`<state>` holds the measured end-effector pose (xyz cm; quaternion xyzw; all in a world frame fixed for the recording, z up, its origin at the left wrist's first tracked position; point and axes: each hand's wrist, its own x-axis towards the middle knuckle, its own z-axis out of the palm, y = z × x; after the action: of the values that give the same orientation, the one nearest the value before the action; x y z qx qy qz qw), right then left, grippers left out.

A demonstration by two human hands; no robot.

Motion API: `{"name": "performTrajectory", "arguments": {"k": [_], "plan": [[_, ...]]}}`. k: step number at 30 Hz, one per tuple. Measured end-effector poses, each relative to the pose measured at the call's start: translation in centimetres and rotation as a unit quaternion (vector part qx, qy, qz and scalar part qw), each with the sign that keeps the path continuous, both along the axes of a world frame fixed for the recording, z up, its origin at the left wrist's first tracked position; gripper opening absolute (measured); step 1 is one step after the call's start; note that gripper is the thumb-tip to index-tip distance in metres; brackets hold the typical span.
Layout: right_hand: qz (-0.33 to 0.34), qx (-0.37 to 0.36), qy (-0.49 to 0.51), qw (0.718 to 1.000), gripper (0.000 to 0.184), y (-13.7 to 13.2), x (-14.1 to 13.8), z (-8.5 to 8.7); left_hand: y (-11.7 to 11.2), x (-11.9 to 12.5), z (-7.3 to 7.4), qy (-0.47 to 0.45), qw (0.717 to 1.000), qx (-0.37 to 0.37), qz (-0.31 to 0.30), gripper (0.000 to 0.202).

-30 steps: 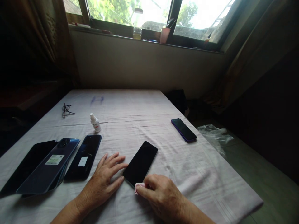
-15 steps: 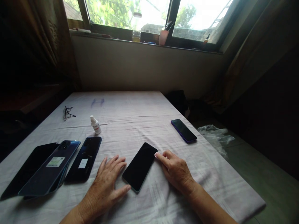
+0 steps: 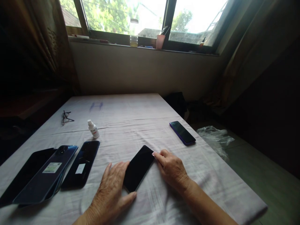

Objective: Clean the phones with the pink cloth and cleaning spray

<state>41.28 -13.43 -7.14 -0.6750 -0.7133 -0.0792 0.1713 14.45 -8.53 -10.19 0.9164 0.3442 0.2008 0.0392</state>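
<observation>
A black phone (image 3: 138,167) lies screen up on the white tablecloth (image 3: 131,125), near the front edge. My left hand (image 3: 110,193) lies against its left side, fingers together along the edge and thumb hooked round the near corner. My right hand (image 3: 172,168) rests to the right of the phone with fingers curled. Its fingertips pinch a small pink cloth (image 3: 154,153) against the phone's far right corner.
A purple phone (image 3: 182,132) lies near the table's right edge. At the left lie a dark blue phone (image 3: 81,164), a blue phone with a sticker (image 3: 47,175), a small white bottle (image 3: 93,128) and glasses (image 3: 66,117). A plastic bag (image 3: 214,136) is on the floor.
My right hand moved with the pink cloth from the phone's near corner up to its far right corner. My left hand slid closer and its thumb came round the near corner.
</observation>
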Motion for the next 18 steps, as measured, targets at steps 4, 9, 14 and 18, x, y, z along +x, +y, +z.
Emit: {"name": "performTrajectory", "arguments": {"k": [4, 9, 14, 18], "plan": [[0.04, 0.0, -0.002, 0.999, 0.036, -0.8, -2.0, -0.3, 0.9, -1.0, -0.8, -0.006, 1.0, 0.019, 0.016, 0.087], [0.072, 0.004, 0.004, 0.997, 0.031, -0.9, -2.5, 0.0, 1.3, -1.8, -1.7, -0.019, 0.998, 0.041, 0.036, 0.078], [-0.003, 0.005, 0.023, 1.0, 0.035, -0.4, -1.3, 0.2, 1.1, -1.7, -1.7, -0.037, 0.998, 0.028, 0.033, 0.073], [0.105, 0.011, 0.182, 0.978, 0.036, -0.4, -2.3, 0.6, 1.0, -1.5, -1.8, -0.033, 0.999, 0.025, 0.032, 0.073]]}}
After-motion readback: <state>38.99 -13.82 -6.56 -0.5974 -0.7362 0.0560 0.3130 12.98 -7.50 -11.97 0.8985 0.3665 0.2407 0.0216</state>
